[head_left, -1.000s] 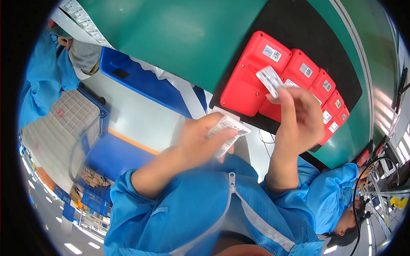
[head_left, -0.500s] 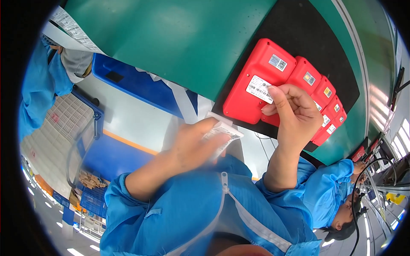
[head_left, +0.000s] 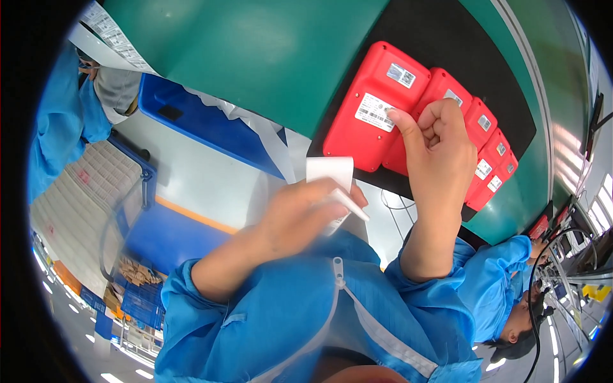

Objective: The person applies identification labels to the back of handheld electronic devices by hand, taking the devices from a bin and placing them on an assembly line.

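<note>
Holds a folded white strip [head_left: 330,170] in the left hand [head_left: 297,207], with thumb and fingers closed around it, just in front of the blue jacket [head_left: 274,293]. Reaches with the right hand [head_left: 440,156] over the leftmost red case [head_left: 386,94], curling the fingers and setting the thumb tip at the edge of a white label [head_left: 372,113] lying on the case. Cannot tell any pinch on that label from this view. Faces more red cases [head_left: 482,137], lined up on a black mat [head_left: 421,32] over the green table [head_left: 255,64].

A white printed label [head_left: 373,113] lies slantwise on the leftmost red case [head_left: 359,142].
</note>
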A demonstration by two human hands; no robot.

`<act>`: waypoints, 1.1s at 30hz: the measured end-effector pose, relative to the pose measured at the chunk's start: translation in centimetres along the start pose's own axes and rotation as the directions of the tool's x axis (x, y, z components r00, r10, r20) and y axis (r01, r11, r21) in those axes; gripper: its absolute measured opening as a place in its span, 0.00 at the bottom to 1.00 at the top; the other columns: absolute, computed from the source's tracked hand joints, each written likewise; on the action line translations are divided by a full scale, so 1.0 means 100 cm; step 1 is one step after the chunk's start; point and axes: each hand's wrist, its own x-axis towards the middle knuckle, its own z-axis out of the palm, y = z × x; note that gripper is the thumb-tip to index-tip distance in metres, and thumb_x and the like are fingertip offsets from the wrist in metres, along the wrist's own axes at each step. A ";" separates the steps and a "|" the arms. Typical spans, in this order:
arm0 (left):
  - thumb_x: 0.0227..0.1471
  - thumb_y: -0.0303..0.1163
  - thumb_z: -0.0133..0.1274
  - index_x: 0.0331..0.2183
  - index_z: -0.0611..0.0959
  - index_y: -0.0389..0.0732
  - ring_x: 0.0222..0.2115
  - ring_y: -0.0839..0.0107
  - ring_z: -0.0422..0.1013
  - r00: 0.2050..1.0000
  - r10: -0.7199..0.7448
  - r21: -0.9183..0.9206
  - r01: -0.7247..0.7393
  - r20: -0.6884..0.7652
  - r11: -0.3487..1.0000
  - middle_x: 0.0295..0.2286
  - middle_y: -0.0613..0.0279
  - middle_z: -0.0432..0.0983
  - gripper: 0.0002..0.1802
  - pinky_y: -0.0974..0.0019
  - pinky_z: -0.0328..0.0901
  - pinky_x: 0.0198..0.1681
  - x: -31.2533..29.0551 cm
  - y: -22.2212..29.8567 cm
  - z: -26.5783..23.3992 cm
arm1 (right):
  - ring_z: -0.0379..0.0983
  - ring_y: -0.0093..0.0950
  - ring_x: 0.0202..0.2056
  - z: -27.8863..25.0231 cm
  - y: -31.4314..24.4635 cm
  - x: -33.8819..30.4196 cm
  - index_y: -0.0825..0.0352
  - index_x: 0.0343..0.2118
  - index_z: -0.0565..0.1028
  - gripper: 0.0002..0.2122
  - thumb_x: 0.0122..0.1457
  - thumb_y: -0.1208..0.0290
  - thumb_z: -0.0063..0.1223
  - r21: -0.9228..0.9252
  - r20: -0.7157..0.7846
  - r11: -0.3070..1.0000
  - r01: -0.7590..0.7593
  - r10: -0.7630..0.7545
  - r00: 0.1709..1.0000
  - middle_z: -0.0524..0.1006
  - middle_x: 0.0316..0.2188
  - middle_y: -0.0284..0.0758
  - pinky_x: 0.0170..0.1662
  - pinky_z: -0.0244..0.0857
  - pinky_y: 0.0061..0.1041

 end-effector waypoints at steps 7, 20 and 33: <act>0.45 0.32 0.48 0.23 0.79 0.41 0.39 0.56 0.64 0.938 0.124 0.152 -0.180 0.322 0.972 0.39 0.49 0.66 0.07 0.62 0.60 0.39 -0.006 -0.001 0.012 | 0.66 0.27 0.30 0.000 0.017 -0.043 0.68 0.26 0.73 0.11 0.37 0.76 0.62 0.777 0.195 0.617 0.128 -0.429 0.882 0.72 0.28 0.36 0.33 0.59 0.21; 0.53 0.27 0.37 0.42 0.61 0.34 0.16 0.77 0.62 0.029 0.791 0.779 -0.154 -0.611 0.608 0.18 0.59 0.66 0.14 0.67 0.61 0.24 -0.111 0.083 -0.074 | 0.57 0.15 0.15 0.007 0.017 -0.062 0.72 0.21 0.71 0.06 0.43 0.80 0.59 0.799 0.019 0.593 0.099 -0.190 0.982 0.68 0.17 0.31 0.17 0.48 0.13; 0.45 0.30 0.51 0.36 0.74 0.36 0.30 0.74 0.68 0.958 0.108 0.129 -0.076 -0.267 0.989 0.29 0.61 0.71 0.14 0.72 0.61 0.33 -0.018 0.017 -0.014 | 0.59 0.16 0.13 0.016 -0.001 -0.061 0.71 0.17 0.70 0.07 0.46 0.77 0.56 0.815 0.288 0.578 -0.035 -0.352 0.891 0.65 0.10 0.31 0.15 0.50 0.15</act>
